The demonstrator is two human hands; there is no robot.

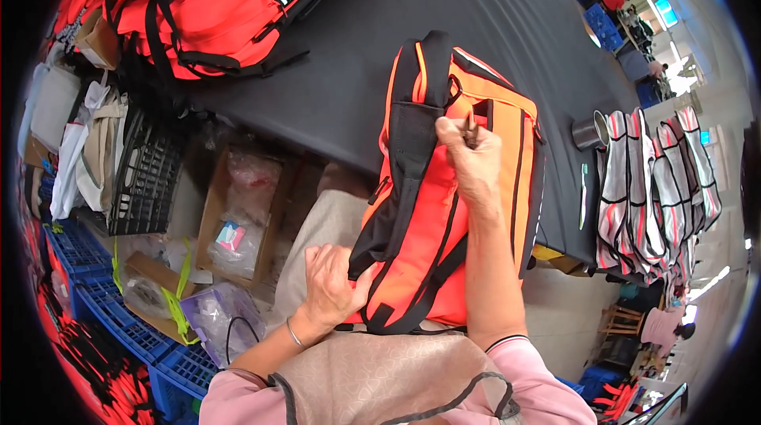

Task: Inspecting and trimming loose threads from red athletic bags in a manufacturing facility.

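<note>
An orange-red backpack (424, 235) with black trim lies on the black-covered table, overhanging the near edge toward my lap. My left hand (331, 284) is closed on the lower end of its black padded shoulder strap (406, 159), thumb over the strap. Over the upper part of the bag, my right hand (474, 157) is closed in a pinch. A small dark, narrow object shows between its fingers, but its kind is unclear. A dark ring (454, 92) on the bag is just above that hand.
More red backpacks (210, 5) are piled at the far left on the table (357, 52). At the right edge are a metal cup (588, 132), a toothbrush (584, 195) and hanging grey-and-red pieces (634, 187). Below left stand a black crate (147, 187), a cardboard box (273, 223) and blue pallets (119, 314).
</note>
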